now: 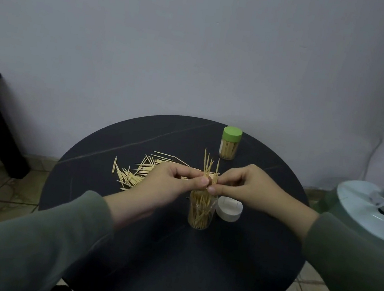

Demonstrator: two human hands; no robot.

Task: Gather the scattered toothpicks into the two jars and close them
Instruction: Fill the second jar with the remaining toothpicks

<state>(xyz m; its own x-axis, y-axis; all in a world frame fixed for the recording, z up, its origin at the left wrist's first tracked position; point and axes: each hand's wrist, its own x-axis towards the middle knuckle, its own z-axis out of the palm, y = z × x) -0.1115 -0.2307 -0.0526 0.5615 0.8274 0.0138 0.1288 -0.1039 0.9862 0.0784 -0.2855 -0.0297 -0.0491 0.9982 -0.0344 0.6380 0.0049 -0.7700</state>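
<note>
Both hands pinched one upright toothpick bundle (208,170) directly above the open jar (201,211): left hand (167,186) and right hand (251,189) meeting there. Loose toothpicks (132,173) lay left; the green-lidded jar (230,143) stood farther away.

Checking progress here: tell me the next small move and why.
Probably lower the bunch of toothpicks, pinched by the left hand and right hand, into the open jar directly below; its white lid is off and loose toothpicks remain on the table.
</note>
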